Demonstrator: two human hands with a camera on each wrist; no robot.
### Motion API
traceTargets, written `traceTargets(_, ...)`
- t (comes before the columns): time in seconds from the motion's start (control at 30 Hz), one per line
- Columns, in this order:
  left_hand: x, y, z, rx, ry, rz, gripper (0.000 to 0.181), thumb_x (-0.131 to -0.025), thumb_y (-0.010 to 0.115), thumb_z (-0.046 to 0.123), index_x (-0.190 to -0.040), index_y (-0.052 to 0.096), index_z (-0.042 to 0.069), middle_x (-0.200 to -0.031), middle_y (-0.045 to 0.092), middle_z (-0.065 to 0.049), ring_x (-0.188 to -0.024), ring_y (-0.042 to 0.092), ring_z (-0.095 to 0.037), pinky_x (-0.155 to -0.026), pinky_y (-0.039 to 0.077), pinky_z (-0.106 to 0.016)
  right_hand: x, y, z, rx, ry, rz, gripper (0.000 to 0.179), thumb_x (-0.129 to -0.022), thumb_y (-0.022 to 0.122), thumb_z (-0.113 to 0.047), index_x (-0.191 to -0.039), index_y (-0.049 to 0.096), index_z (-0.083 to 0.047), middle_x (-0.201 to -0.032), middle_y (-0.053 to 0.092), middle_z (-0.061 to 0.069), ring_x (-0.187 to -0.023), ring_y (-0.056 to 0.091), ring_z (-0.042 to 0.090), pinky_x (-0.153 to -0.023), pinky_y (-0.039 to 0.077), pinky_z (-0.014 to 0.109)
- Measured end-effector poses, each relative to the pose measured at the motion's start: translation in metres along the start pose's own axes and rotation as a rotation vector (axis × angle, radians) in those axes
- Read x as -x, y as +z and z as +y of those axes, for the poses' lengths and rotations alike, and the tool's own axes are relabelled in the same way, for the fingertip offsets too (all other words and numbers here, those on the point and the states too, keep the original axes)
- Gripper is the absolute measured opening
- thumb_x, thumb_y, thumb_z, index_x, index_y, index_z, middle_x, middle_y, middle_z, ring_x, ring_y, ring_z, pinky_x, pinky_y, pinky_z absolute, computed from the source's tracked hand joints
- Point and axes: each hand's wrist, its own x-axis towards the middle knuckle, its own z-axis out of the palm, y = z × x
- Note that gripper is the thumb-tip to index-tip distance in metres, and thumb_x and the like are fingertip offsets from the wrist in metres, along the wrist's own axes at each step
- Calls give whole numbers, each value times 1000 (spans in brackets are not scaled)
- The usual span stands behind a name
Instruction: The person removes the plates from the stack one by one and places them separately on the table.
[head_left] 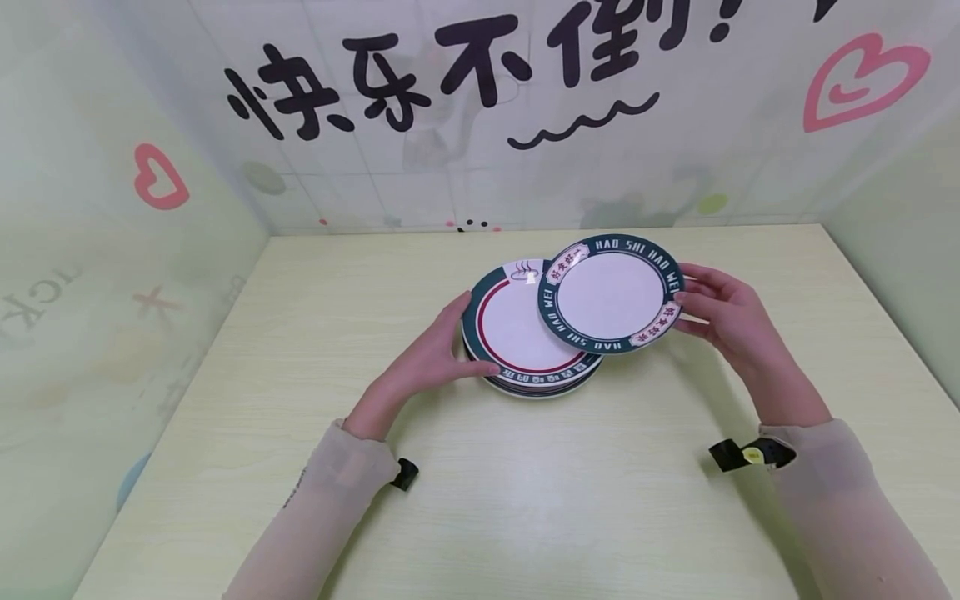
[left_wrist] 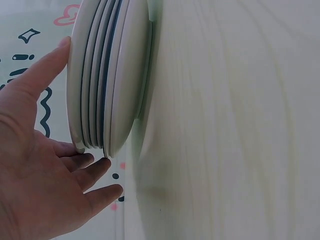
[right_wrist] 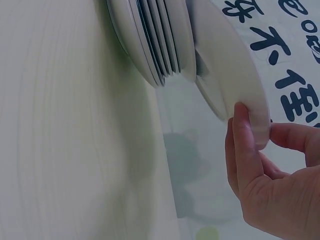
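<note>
hands (head_left: 426,360) (head_left: 726,315) on stack (head_left: 510,321) and "hao shi" plate (head_left: 609,296)

from the head: looks forward and down from farthest off, over table (head_left: 562,500), back wall (head_left: 480,190), left hand (head_left: 427,357) and right hand (head_left: 727,315); from left wrist: looks close and edge-on at plate stack (head_left: 513,325), with table at right; from right wrist: looks close at the underside of held plate (head_left: 611,296), with table at left; shares plate stack, table and back wall in all three, held plate between head and right wrist
</note>
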Motion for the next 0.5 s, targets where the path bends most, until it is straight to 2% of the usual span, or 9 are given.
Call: traceTargets(0.5, 0, 0, 0, -3, -5, -4, 119, -77, 83, 49, -162, 6, 17, -169, 11, -4, -156, 15, -26, -125, 26, -50, 0, -5, -2, -44, -19, 14, 67, -95, 66, -10, -154, 33, -4, -103, 66, -8, -85, 67, 5, -71, 62, 20)
